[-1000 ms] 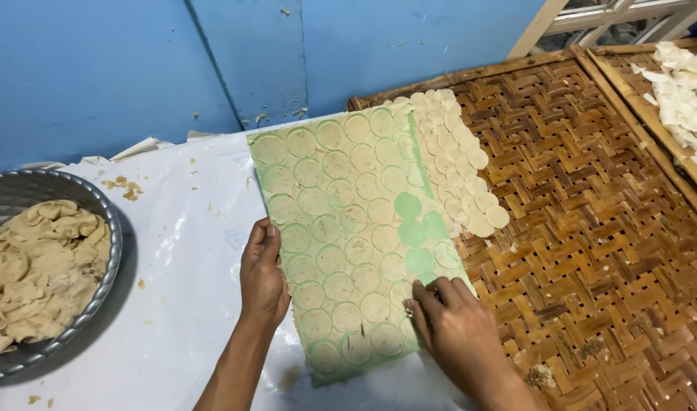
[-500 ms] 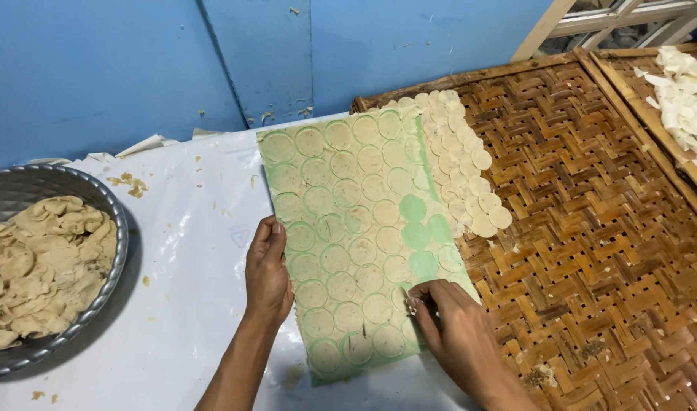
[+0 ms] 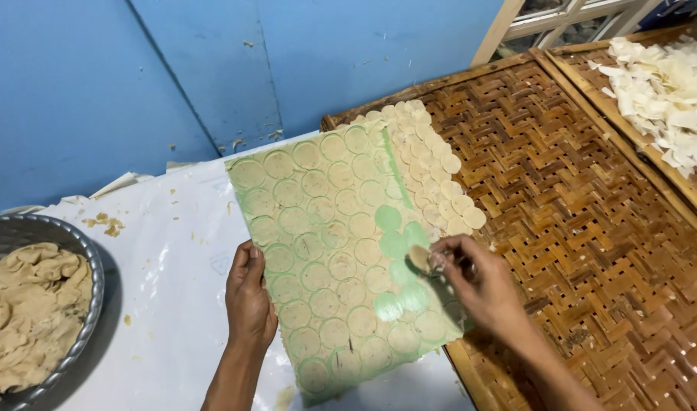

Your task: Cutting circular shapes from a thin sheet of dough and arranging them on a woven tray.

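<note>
A green sheet (image 3: 341, 251) covered in thin cut dough rounds lies across white plastic and the edge of a woven bamboo tray (image 3: 584, 205). My left hand (image 3: 249, 293) presses flat on the sheet's left edge. My right hand (image 3: 478, 281) hovers over the sheet's right side, pinching one pale dough round (image 3: 420, 259) between its fingers. A few bare green circles show where rounds are gone. Rows of rounds (image 3: 432, 171) lie on the tray just beyond the sheet.
A metal bowl (image 3: 86, 320) of dough scraps sits at the left on the white plastic (image 3: 158, 259). A second bamboo tray (image 3: 668, 84) at the top right holds a heap of pale pieces. A blue wall (image 3: 211, 68) stands behind.
My right hand has lifted a dough round off the sheet's right side and raised it slightly. The left hand stays pressed on the sheet.
</note>
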